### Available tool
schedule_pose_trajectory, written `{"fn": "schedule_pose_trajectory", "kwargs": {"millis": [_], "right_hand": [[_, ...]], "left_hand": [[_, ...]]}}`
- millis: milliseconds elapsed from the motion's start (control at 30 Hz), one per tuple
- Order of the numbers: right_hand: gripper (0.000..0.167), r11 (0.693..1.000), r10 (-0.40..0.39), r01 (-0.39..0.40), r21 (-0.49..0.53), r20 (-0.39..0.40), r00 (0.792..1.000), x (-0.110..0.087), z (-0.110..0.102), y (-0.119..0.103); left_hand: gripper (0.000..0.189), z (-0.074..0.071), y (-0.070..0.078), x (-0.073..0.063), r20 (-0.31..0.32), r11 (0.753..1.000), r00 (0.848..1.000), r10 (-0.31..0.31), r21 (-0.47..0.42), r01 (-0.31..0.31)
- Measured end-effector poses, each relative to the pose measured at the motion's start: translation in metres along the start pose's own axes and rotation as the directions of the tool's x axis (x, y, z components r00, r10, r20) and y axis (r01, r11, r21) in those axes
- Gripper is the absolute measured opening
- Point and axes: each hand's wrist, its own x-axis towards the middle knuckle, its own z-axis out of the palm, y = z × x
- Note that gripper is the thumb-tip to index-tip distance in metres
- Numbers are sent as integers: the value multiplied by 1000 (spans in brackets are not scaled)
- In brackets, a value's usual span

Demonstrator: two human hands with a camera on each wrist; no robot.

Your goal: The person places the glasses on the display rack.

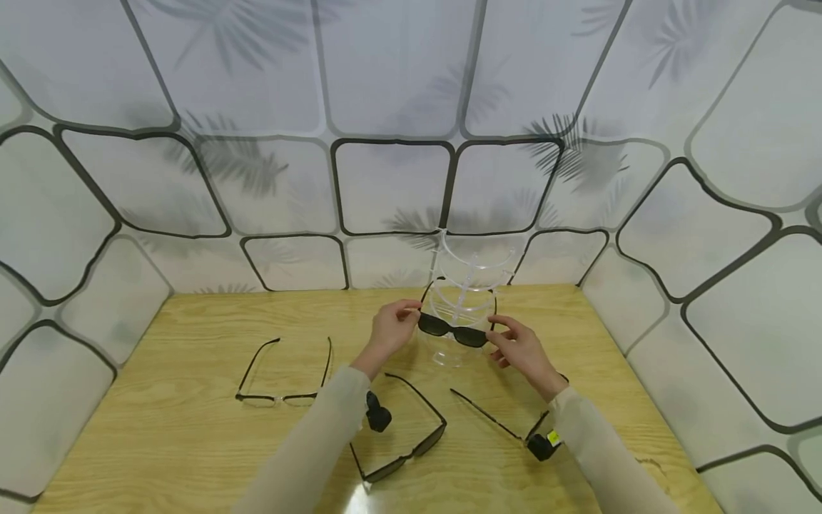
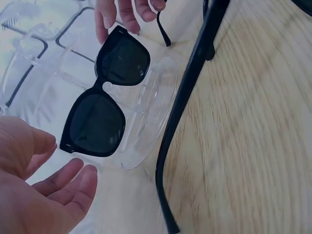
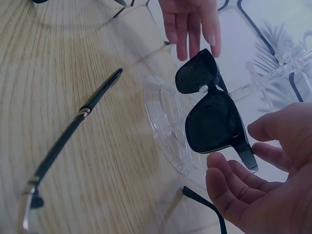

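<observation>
Wood-grain tabletop (image 1: 160,428), pale patterned backdrop (image 1: 392,185). Black-framed sunglasses (image 1: 453,330), arms flanking a clear plastic tiered stand (image 1: 464,287); left hand (image 1: 393,330) and right hand (image 1: 521,350) each pinching one end. Nearer: black-and-clear eyeglasses (image 1: 257,397), left; dark-lensed pair (image 1: 430,441), centre; slim dark pair (image 1: 491,419), right.

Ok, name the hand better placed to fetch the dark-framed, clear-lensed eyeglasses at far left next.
Left, probably. The left hand, at the left end of the black sunglasses, is closer to the eyeglasses; the right hand, at the opposite end, would have to reach across.
</observation>
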Motion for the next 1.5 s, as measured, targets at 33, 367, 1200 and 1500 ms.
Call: {"fn": "schedule_pose_trajectory", "kwargs": {"millis": [33, 367, 1200, 1500], "right_hand": [[53, 1000, -4, 4, -2, -1, 1000, -1, -1, 0], [51, 999, -50, 50, -9, -19, 999, -17, -10, -5], [37, 969, -245, 245, 23, 196, 950, -48, 29, -25], [36, 957, -289, 286, 51, 263, 921, -50, 44, -23]], "left_hand": [[27, -2, 0, -1, 2, 1000, 1000, 10, 9, -10], [34, -24, 13, -26, 89, 992, 988, 123, 24, -125], [34, -86, -5, -106, 99, 997, 992, 78, 19, -80], [32, -99, -11, -132, 78, 999, 996, 35, 30, -38]]}}
